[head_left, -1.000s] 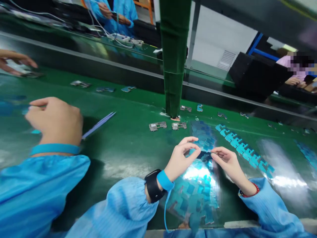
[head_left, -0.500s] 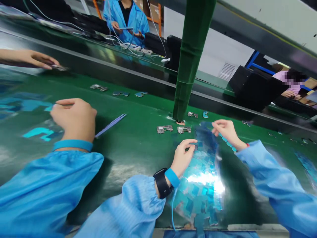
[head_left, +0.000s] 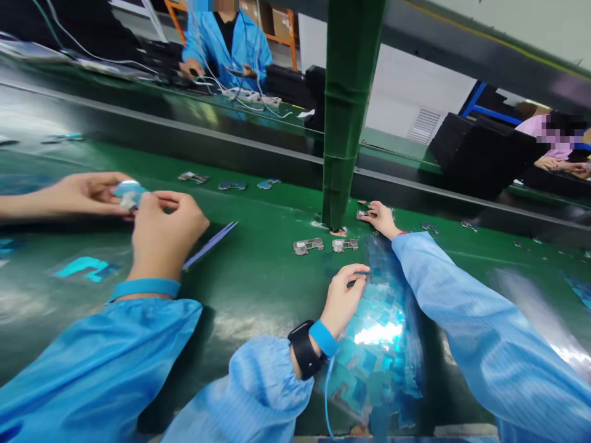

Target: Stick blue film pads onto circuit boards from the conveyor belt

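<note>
My left hand, with a black watch and blue wrist strap, hovers at the left edge of a sheet of turquoise film pieces. Its thumb and fingers pinch a thin dark piece, too hidden to name. Beyond the sheet, my right hand reaches to the foot of the green post, its fingertips closed on the end of a small circuit board. Two more circuit boards, a left one and a right one, lie between my hands and the post.
At left, a co-worker's hands hold a blue-filmed part; purple tweezers lie beside them. The green post rises from the bench. Several boards line the back. Other people sit beyond the partition.
My right hand has moved forward and left, from beside the film sheet to the board by the post. My left hand stays nearly still. The co-worker's two hands have come together.
</note>
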